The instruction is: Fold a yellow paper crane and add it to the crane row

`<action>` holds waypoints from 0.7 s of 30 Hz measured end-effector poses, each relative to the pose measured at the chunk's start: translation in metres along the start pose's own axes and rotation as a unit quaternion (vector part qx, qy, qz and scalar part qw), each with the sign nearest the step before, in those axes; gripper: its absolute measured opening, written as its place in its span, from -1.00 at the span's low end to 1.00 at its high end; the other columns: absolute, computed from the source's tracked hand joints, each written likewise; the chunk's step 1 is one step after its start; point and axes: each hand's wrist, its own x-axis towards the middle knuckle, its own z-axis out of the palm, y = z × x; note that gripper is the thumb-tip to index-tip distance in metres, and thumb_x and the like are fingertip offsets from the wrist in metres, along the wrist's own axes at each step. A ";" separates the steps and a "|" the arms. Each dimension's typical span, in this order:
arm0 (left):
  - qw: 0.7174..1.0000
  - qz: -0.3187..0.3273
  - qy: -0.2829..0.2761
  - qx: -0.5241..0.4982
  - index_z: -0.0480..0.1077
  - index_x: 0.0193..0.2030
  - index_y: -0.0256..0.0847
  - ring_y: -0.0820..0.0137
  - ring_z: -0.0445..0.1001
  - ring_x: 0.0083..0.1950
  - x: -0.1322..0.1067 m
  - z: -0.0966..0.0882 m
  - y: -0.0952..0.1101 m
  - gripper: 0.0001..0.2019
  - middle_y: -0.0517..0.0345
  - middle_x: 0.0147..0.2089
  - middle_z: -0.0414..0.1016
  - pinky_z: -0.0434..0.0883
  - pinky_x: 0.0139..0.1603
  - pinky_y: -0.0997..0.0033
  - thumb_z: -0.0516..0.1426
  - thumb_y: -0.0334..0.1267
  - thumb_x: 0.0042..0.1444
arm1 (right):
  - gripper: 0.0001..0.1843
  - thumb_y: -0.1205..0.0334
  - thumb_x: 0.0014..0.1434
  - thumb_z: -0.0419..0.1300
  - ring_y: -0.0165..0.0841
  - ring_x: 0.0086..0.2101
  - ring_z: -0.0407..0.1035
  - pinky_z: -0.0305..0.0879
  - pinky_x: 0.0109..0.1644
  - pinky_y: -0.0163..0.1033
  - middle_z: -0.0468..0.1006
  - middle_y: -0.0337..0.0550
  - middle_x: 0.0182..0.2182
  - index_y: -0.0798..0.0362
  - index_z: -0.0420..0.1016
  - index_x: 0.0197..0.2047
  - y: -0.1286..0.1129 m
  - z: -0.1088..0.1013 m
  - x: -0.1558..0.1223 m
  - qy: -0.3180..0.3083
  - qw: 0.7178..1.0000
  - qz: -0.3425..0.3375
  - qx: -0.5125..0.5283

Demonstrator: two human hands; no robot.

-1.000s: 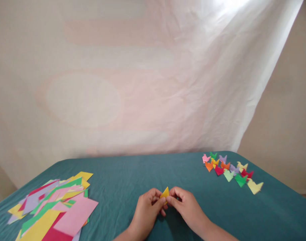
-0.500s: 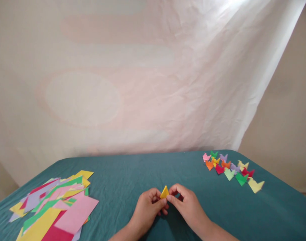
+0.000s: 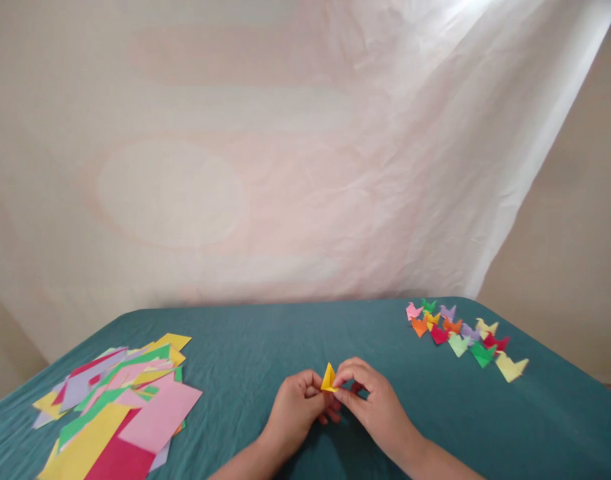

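Observation:
A small folded piece of yellow paper [image 3: 329, 377] stands pinched between my two hands, just above the teal tablecloth [image 3: 265, 347]. My left hand [image 3: 298, 408] grips its lower left side with closed fingers. My right hand [image 3: 373, 407] pinches its right edge between thumb and forefinger. Both hands sit near the front middle of the table.
A loose pile of coloured paper sheets [image 3: 120, 407] lies at the front left. Several small folded paper shapes [image 3: 460, 333] in mixed colours lie grouped at the back right. A pale crumpled cloth backdrop [image 3: 285, 147] hangs behind the table.
The yellow piece has turned more upright between my fingers and my hands have shifted slightly. The view has drifted a little to the left.

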 end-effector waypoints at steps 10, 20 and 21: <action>0.986 -0.042 -0.086 -0.140 0.35 -0.29 -0.31 0.26 0.58 -0.26 -0.006 -0.006 0.012 -0.77 -0.10 -0.25 0.58 0.42 -0.25 0.37 0.22 -0.20 -0.01 | -0.88 0.26 0.14 0.16 -0.35 -0.33 0.43 0.30 -0.22 -0.31 0.54 -0.20 -0.37 0.01 0.55 -0.35 0.008 -0.003 0.003 -0.008 1.000 0.023 0.014; 0.995 -0.041 -0.046 -0.082 0.32 -0.35 -0.28 0.33 0.55 -0.39 -0.001 -0.005 0.004 -0.64 0.00 -0.38 0.57 0.41 -0.35 0.40 0.19 0.04 0.00 | -0.78 0.21 0.21 0.08 -0.31 -0.24 0.44 0.32 -0.15 -0.28 0.55 -0.13 -0.28 0.02 0.55 -0.20 0.001 -0.007 0.003 -0.030 0.998 0.036 0.039; 0.997 -0.032 -0.035 -0.058 0.33 -0.37 -0.28 0.35 0.54 -0.42 0.000 -0.004 0.003 -0.63 0.03 -0.43 0.56 0.41 -0.37 0.41 0.18 0.05 0.00 | -0.78 0.19 0.21 0.09 -0.30 -0.24 0.44 0.32 -0.17 -0.28 0.55 -0.13 -0.27 0.02 0.53 -0.17 0.001 -0.008 0.003 -0.026 0.997 0.059 0.042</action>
